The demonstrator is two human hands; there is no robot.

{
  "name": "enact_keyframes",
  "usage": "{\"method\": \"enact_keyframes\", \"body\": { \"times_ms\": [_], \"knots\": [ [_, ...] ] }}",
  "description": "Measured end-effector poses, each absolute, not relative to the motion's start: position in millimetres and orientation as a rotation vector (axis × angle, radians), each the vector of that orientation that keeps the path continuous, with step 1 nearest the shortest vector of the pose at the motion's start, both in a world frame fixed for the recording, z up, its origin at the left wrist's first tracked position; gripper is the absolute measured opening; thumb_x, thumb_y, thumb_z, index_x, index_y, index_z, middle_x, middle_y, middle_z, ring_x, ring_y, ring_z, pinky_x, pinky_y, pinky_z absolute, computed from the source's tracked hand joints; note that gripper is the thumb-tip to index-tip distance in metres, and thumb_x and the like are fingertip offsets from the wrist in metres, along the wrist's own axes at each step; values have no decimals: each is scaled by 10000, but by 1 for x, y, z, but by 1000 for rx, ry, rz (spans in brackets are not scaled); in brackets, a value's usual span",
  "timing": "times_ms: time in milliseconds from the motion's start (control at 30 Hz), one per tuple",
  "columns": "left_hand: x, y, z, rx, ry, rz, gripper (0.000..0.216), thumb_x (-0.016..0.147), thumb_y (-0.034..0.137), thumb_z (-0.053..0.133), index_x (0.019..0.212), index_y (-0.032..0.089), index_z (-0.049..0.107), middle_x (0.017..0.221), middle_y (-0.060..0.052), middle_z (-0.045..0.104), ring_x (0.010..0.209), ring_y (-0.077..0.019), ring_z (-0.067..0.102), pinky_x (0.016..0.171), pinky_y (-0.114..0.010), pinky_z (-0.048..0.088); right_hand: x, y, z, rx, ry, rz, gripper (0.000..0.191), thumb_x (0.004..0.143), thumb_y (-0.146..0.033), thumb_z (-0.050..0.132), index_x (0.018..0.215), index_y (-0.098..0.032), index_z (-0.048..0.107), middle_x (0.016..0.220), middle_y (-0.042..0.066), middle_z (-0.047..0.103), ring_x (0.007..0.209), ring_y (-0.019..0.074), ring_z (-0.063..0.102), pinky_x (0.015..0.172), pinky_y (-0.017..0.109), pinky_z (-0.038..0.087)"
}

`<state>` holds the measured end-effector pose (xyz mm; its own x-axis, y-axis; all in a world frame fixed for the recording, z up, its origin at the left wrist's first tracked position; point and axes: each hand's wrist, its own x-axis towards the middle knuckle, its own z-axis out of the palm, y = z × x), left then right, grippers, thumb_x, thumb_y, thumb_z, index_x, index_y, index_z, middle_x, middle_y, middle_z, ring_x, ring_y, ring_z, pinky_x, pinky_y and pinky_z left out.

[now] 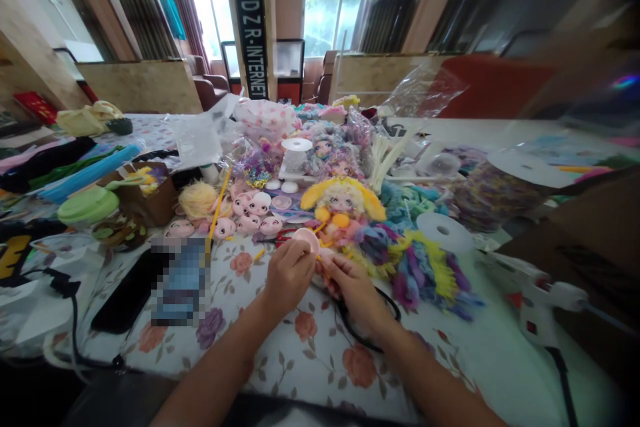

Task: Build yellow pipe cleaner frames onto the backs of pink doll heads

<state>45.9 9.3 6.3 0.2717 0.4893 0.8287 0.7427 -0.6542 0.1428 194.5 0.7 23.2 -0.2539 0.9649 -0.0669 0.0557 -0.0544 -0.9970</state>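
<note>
Fingers closed, my left hand (291, 270) grips a pale pink, hollow, rounded piece (307, 237) that looks like a doll head shell. Close beside it, my right hand (347, 278) is pinched around something small, pinkish and yellow, mostly hidden by the fingers. Just beyond the hands sits a doll (341, 199) with blond curls and a yellow long-eared hood. Several painted doll faces (249, 224) lie to the left of it. Right of my hands are tufts of purple, blue and yellow yarn (425, 267). A black cord (367, 340) loops under my right wrist.
A white glue gun (537, 300) stands at the right near a cardboard box (600, 247). White spools (445, 231) lie beyond the yarn. On the left are a black phone-like slab (127, 293), a blurred-out screen (183, 287) and a green-lidded jar (89, 207). Plastic bags (195, 137) pile up behind.
</note>
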Motion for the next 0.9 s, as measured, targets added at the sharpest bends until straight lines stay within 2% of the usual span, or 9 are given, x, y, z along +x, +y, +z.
{"method": "enact_keyframes", "body": {
  "times_ms": [167,233,300,367,433,600,667,800,900],
  "knots": [
    [48,12,7,-2314,-1199,-1354,217,859,113,471,673,175,565,751,-36,542,712,-145,490,660,-273,429,200,2,26,-1148,-2257,-55,200,894,-211,438,790,-158,600,733,83,608,708,206,523,634,309,372],
    [48,12,6,-2308,-1201,-1333,227,859,108,468,660,173,554,746,-38,546,700,-147,484,649,-278,422,201,5,25,-1076,-2383,-391,225,896,-134,402,770,-147,588,701,91,591,669,208,507,604,315,356],
    [48,11,6,-2314,-1193,-1315,235,859,99,464,648,170,542,741,-41,553,696,-147,482,641,-278,418,201,8,23,-1001,-2457,-518,241,886,-79,383,763,-145,579,676,86,579,625,201,489,571,313,335],
    [47,11,6,-2324,-1173,-1304,237,857,84,459,649,168,536,733,-41,559,694,-146,482,642,-276,419,200,12,20,-949,-2458,-432,247,884,-81,385,740,-153,572,659,78,578,612,193,486,563,307,328],
    [47,10,7,-2309,-1147,-1300,222,850,72,467,663,166,540,725,-40,568,692,-146,486,642,-279,418,197,14,19,-1011,-2328,-115,258,880,-135,417,658,-173,541,607,48,552,583,171,472,555,293,320],
    [48,7,10,-2207,-1067,-1322,122,816,60,537,749,157,566,753,-43,609,724,-151,543,646,-286,422,182,8,22,-1195,-1281,1257,260,746,-283,566,540,-190,436,476,-64,359,438,76,283,437,224,201],
    [48,6,9,-2193,-1002,-1291,96,818,64,544,812,155,573,800,-49,633,773,-157,572,660,-290,429,176,3,25,-1138,-925,1561,248,692,-325,577,545,-197,424,459,-89,290,415,63,201,405,214,135],
    [47,6,6,-2186,-921,-1277,104,825,75,538,864,162,581,870,-56,649,832,-164,584,683,-296,439,172,-4,31,-1112,-794,1720,253,662,-392,573,568,-201,438,473,-102,249,407,59,175,378,204,134],
    [46,10,7,-2183,-1091,-1440,114,809,69,542,801,169,594,806,-46,613,754,-145,548,679,-284,448,177,-4,32,-1137,-1002,1603,263,755,-415,539,645,-177,522,501,-63,366,431,75,297,410,206,229]
  ]
}}
